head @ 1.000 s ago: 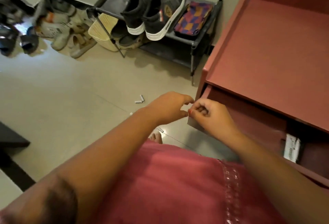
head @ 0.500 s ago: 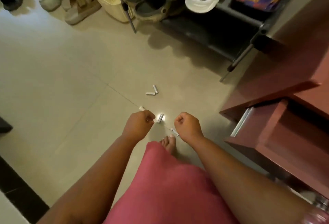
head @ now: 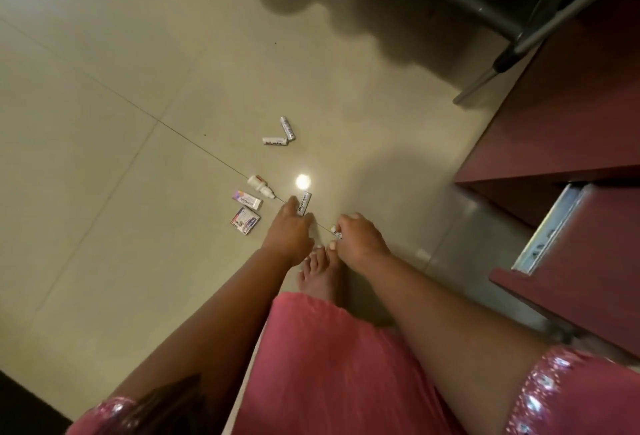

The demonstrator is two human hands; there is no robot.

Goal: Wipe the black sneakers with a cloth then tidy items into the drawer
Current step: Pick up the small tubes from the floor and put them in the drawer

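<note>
White tube (head: 303, 203) lettered "Heybright" lies on the floor (head: 104, 123), long axis running twelve to six, pinched at its near end by the left hand (head: 289, 234). The right hand (head: 358, 239), at three o'clock, is closed on another small tube (head: 336, 231). A "camlin" box (head: 247, 200) lies at nine o'clock; the open drawer (head: 568, 261) waits far right.

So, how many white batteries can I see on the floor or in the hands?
4: two touching in a V on the floor, one at the left hand's fingertips, one gripped in the right hand. More may be hidden in the fists.
</note>
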